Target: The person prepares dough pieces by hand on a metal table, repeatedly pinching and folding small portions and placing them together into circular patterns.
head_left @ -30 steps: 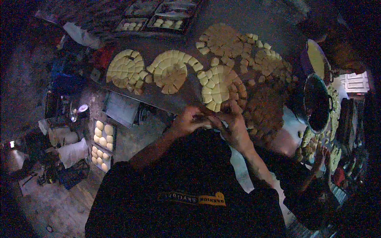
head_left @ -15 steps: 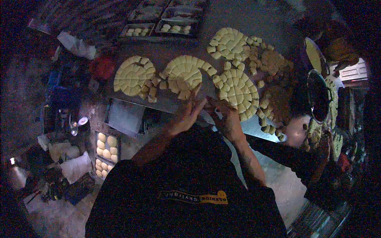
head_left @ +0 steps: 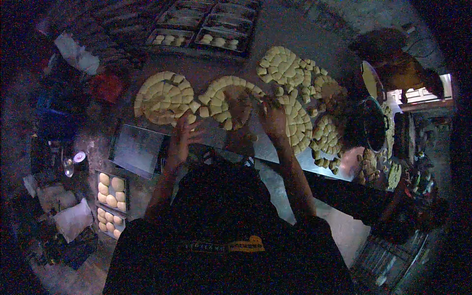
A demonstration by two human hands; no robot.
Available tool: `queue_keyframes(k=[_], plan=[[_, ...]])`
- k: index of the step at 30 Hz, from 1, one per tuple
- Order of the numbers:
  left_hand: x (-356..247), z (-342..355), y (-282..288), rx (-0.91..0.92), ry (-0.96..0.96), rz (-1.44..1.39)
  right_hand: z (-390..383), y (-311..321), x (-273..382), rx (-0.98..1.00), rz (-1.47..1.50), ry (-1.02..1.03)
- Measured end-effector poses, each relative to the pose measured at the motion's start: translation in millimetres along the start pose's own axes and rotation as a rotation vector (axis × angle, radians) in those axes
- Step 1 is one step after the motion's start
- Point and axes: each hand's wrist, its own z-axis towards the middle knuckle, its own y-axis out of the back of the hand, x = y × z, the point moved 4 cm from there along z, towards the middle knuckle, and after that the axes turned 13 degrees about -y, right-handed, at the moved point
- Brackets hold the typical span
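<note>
Across the dark counter (head_left: 201,69) lie flat rounds of pale, matte dough, cut into wedges and blocks: a nearly whole left round (head_left: 164,98), a middle round (head_left: 221,93) partly in shadow, and a right round (head_left: 299,129). From here I see the left hand (head_left: 187,133) near the left round, its grip loose, fingers spread; the right hand (head_left: 273,119) reaches beside the right round, its grip unreadable to me. Small blocky dough chunks (head_left: 203,110) sit between the left 2 rounds
</note>
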Motion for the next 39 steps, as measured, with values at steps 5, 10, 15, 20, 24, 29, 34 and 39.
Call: queue_keyframes(k=[5,10,15,20,24,29,34,39], plan=[[-41,11,-37,0.06,0.076,-0.143,51,-45,-18,0.091,-0.236,0.04],[-42,11,-64,0.168,0.104,-0.247,46,-34,-60,0.477,0.326,-0.13],[-55,12,-103,0.177,0.098,-0.339,1,67,62,0.476,0.608,-0.24],[-45,19,-146,0.132,-0.266,-0.227,-29,153,116,0.2,0.41,0.03],[-16,25,-183,0.086,-0.196,0.177,-56,152,61,0.097,0.541,-0.172],[-83,26,-271,0.127,-0.157,0.048,-97,119,-71,0.008,0.38,-0.139],[-113,28,-350,0.573,-1.012,0.491,-140,101,-150,0.092,1.001,-0.291],[-113,20,-399,0.722,-1.189,0.55,-147,153,-151,0.397,1.441,-0.403]])
